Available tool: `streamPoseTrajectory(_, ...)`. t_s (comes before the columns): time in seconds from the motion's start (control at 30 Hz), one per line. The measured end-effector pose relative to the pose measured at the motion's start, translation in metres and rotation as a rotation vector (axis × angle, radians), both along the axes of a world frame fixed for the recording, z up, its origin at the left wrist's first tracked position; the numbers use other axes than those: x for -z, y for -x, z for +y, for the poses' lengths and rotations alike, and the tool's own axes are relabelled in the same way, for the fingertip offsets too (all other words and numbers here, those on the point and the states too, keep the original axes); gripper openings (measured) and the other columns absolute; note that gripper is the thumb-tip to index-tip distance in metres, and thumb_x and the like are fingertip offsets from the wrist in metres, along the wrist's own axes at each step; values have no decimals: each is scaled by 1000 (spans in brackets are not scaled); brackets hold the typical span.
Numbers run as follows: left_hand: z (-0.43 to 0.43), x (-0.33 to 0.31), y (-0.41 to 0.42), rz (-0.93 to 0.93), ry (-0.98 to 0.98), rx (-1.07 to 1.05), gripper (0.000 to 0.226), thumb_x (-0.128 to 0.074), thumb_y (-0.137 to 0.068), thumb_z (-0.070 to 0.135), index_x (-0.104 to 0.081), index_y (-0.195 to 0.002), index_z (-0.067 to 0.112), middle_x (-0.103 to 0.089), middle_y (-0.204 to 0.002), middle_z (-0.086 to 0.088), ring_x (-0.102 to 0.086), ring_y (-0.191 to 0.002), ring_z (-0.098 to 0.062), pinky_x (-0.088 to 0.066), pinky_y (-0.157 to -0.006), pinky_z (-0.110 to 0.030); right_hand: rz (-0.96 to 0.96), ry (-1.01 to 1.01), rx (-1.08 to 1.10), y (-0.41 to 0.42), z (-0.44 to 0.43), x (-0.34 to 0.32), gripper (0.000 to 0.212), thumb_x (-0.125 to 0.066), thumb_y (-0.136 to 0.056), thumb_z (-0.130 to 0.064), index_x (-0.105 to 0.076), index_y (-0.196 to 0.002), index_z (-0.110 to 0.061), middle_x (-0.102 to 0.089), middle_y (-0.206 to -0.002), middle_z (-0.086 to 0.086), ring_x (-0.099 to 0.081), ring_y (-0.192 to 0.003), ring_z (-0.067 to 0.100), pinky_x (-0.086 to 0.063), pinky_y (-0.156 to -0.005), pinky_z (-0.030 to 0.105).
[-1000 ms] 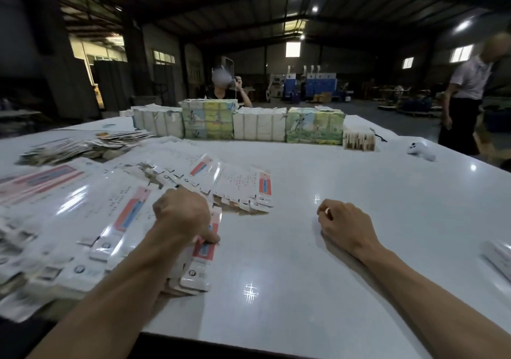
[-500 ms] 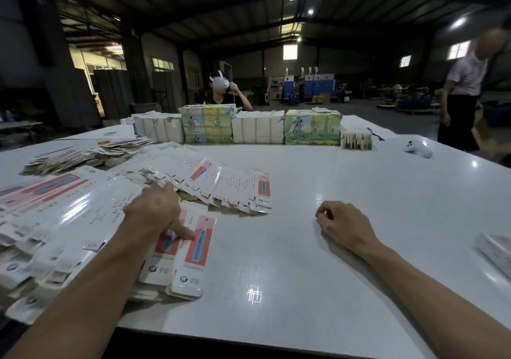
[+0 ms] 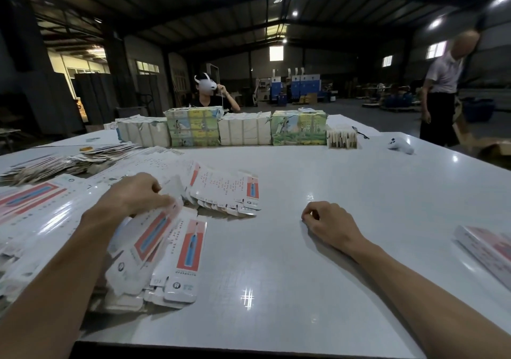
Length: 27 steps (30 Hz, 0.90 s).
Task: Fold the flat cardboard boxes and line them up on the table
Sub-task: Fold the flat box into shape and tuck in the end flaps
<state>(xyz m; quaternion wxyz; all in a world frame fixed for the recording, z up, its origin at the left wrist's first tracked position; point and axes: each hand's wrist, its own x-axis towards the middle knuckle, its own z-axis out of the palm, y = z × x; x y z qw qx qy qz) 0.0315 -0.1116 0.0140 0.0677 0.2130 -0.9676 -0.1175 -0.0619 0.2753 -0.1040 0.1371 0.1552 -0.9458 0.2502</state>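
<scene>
Flat white cardboard boxes with red and blue panels lie in overlapping piles across the left of the white table. My left hand grips the top end of one flat box and tilts it up off the pile. Another flat box lies just right of it, flat on the table. A fanned stack of flat boxes sits beyond. My right hand rests on the bare table as a loose fist, holding nothing. A folded box lies at the right edge.
Bundled packs form a row across the far side of the table, with a small stack and a white controller to their right. A person in a headset sits behind them. Another person stands at far right.
My left hand has slid a flat box out of the pile, closed on its top end and lifted it. The right hand has stayed put.
</scene>
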Motion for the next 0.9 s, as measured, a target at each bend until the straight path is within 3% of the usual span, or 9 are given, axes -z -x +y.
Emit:
streamPoseTrajectory(0.1, 10, -18, -4, 1, 6, 50, 29, -75, -93, 49, -68, -88, 21, -74, -66, 5, -73, -57, -10, -52, -53, -25, -3, 3, 1, 1, 0, 0, 20, -55, -99, -23, -74, -98, -26, -64, -81, -17, -61, -82, 14, -40, -66, 30)
streamPoseTrajectory(0.17, 23, -32, -7, -4, -98, 148, 25, -72, -95, 48, -70, -89, 25, -75, -63, 8, -74, -56, -8, -50, -49, -21, -6, 4, 0, 1, 0, 1, 20, -54, -99, -23, -74, -97, -27, -66, -83, -16, -62, -82, 14, -41, -65, 28)
streamPoseTrajectory(0.27, 54, -37, -2, -28, -329, 327, 24, -69, -98, 46, -77, -98, 24, -80, -77, 0, -79, -68, -17, -57, -61, -29, -3, 26, -4, 3, -1, 2, 20, -55, -99, -24, -74, -95, -28, -70, -84, -15, -64, -80, 12, -40, -63, 24)
streamPoseTrajectory(0.33, 78, -23, 9, -18, -472, 446, 28, -66, -100, 45, -78, -104, 20, -81, -84, -4, -79, -75, -23, -61, -69, -35, -14, 92, -7, 5, 0, 3, 19, -56, -99, -23, -73, -92, -30, -66, -74, -20, -63, -74, 6, -40, -62, 23)
streamPoseTrajectory(0.47, 134, 28, 43, 2, -797, 533, 33, -52, -109, 39, -69, -117, 12, -78, -94, -10, -76, -77, -22, -62, -71, -34, 36, 310, -60, 8, 2, 2, 20, -57, -100, -15, -75, -95, -24, -61, -61, -15, -58, -60, 5, -48, -65, 28)
streamPoseTrajectory(0.6, 183, 73, 66, -23, -1198, 490, 37, -42, -112, 39, -59, -130, 11, -80, -105, -12, -80, -87, -27, -63, -75, -37, 155, 464, -90, 7, 0, -2, 17, -54, -107, -11, -69, -112, -16, -67, -80, -4, -63, -71, 12, -53, -69, 22)
streamPoseTrajectory(0.67, 196, 85, 72, -12, -1341, 475, 46, -38, -112, 47, -61, -132, 12, -80, -106, -12, -79, -82, -26, -62, -68, -35, 196, 539, -76, 9, 1, -4, 16, -53, -108, -14, -64, -118, -20, -65, -86, -1, -62, -76, 13, -51, -70, 18)
streamPoseTrajectory(0.8, 204, 98, 74, 41, -1454, 442, 63, -33, -104, 68, -74, -107, 20, -81, -89, -8, -78, -71, -25, -61, -60, -33, 204, 433, -134, 13, 1, -3, 29, -57, -108, -29, -59, -136, -22, -53, -117, -3, -58, -110, 14, -56, -88, 27)
streamPoseTrajectory(0.9, 204, 101, 70, 58, -1589, 423, 69, -36, -105, 66, -82, -76, 23, -77, -76, -9, -76, -62, -24, -60, -54, -32, 156, 390, -180, 12, -3, -6, 34, -55, -107, -37, -62, -138, -24, -44, -126, -8, -53, -128, 18, -64, -85, 36)
